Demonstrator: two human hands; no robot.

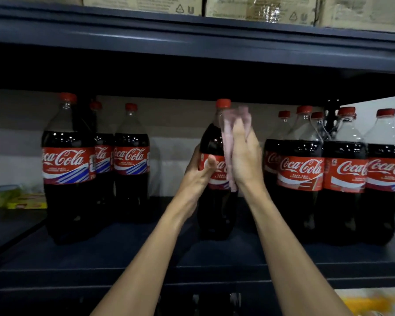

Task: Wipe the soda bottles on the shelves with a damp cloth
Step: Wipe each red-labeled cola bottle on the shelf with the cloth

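Mid-wipe, centre of frame: your left hand (201,172) wraps centre bottle (212,142) at label, steadying it on shelf (123,258). Your right hand (244,156), fingers flat, presses pink cloth (228,133) against bottle's shoulder. Next, likely: rotate bottle, wipe hidden side and cap.

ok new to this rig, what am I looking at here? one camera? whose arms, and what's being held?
There is one picture, from a wide-angle camera worn on a person's head, looking forward and down. There is no robot: those are the person's bare arms. The left hand grips the middle bottle at its label. The right hand presses a pink cloth against the bottle's side. The bottle stands on a dark shelf, with three cola bottles to its left and a cluster of bottles to its right. Cardboard boxes sit on the shelf above.
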